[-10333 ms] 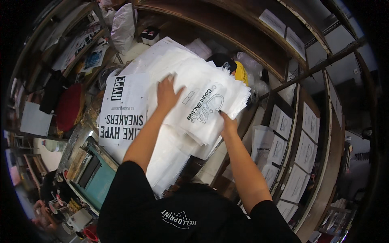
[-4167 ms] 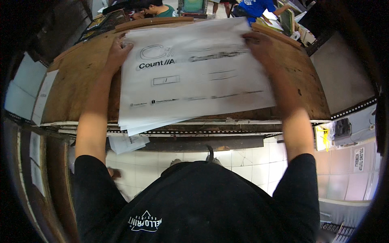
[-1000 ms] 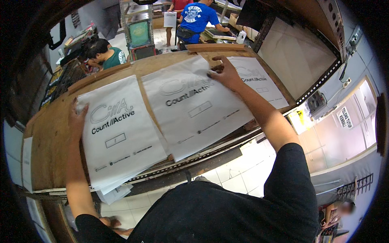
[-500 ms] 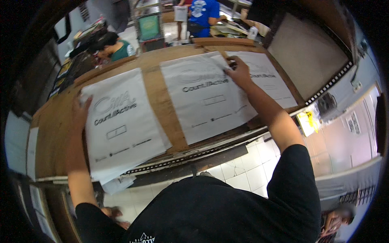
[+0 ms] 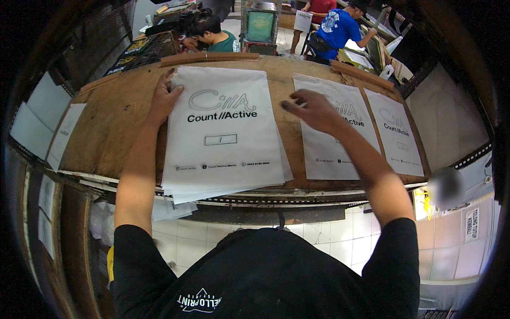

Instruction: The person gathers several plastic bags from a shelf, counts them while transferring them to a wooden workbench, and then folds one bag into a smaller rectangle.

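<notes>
A stack of white printed sheets (image 5: 223, 151), possibly flat bags, lies a little unevenly on the wooden table in front of me. My left hand (image 5: 166, 98) grips its upper left corner, thumb on top and fingers at the edge. Right of the stack lies a single white printed sheet (image 5: 324, 151) with the same black print. Over its upper left part hovers my right hand (image 5: 311, 109), fingers loosely bent and apart, with nothing visible in them. My right hand and forearm cover part of that print. A third matching sheet (image 5: 396, 133) lies farther right.
Wooden strips (image 5: 210, 57) run along the far edge of the table (image 5: 117, 127). Another white sheet (image 5: 66, 135) lies at the far left. A perforated metal rail (image 5: 297, 200) follows the near edge. People work beyond the table, one in a blue shirt (image 5: 337, 29).
My right hand has moved left, off the middle sheet's upper right corner, towards the stack. My left hand stays at the stack's upper left. The whole view has turned.
</notes>
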A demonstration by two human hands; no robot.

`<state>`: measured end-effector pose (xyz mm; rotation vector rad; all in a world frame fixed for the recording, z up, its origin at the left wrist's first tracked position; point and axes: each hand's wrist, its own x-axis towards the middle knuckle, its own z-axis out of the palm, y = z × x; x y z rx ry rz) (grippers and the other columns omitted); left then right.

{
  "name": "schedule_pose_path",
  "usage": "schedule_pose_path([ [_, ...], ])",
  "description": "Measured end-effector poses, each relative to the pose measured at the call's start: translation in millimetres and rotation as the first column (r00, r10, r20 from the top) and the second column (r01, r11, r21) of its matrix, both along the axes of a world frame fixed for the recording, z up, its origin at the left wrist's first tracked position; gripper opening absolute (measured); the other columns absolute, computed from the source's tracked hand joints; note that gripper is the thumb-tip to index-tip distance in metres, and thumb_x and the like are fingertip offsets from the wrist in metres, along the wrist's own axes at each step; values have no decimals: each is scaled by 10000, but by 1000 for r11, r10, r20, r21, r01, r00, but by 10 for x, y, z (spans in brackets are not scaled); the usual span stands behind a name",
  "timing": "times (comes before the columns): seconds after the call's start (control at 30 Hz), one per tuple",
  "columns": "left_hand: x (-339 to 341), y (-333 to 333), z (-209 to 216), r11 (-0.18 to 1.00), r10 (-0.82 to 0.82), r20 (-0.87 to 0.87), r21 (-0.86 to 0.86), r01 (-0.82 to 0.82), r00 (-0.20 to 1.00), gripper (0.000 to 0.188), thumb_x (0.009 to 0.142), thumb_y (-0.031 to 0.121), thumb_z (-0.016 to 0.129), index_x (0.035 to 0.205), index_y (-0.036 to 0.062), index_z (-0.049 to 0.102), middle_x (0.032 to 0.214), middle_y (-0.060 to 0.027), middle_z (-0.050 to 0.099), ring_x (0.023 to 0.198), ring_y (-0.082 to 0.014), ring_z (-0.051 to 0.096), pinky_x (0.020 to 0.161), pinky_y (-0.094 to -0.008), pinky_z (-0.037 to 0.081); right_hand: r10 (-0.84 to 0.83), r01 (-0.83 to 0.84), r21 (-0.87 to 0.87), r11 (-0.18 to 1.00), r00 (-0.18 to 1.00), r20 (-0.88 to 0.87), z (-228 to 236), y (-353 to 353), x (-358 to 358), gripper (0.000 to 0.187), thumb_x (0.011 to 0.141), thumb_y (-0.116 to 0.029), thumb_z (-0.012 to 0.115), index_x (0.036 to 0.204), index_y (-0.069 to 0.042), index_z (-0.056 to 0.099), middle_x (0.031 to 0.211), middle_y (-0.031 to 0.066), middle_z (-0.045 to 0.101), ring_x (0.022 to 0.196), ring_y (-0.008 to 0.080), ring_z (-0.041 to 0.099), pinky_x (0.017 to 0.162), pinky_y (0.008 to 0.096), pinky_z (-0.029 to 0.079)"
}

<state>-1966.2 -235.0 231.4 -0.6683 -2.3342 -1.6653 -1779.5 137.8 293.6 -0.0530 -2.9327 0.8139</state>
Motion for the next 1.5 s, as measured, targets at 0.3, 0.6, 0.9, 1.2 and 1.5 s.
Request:
schedule_pose_path([
  [0.3,-114,2,-92,991,-65,-65,110,72,996,682,903,48,658,1478,35,291,1130,-170,643,939,-187,658,773,-300,544,-187,182,169,969,982,16,-323,-678,-617,653,744,-417,816,1138,76,647,1080,240,692,1015,327,676,899,376,517],
  [0.6,-256,-74,-156,964,238,155,86,-253,959,606,868,290,758,1265,-93,508,955,-151,688,809,-172,677,687,-309,544,-270,216,-554,804,963,-16,-438,-655,-717,535,685,-151,858,1118,78,644,1013,188,691,930,270,686,778,372,561],
  [0.9,-31,-95,-10,939,-166,501,342,-18,849,300,921,273,694,1025,-6,657,877,-86,681,731,-172,645,645,-340,522,-386,185,-901,393,922,21,-493,-712,-606,449,695,-29,817,1084,69,616,955,153,675,820,247,677,684,350,564],
  [1.2,-11,-66,-71,971,-135,390,234,44,911,250,916,147,670,1085,-34,638,916,-106,698,745,-166,655,645,-330,530,-162,131,-767,628,986,36,-513,-557,-639,322,857,-69,711,1092,125,610,881,165,707,678,175,677,570,304,560],
  [1.5,-90,-16,-208,961,-120,284,275,40,951,202,918,131,654,1047,-25,649,870,-76,689,712,-138,626,625,-316,516,-305,261,-177,949,901,-308,-563,-601,-693,244,865,-196,708,1000,8,704,881,140,725,722,211,673,713,350,522],
])
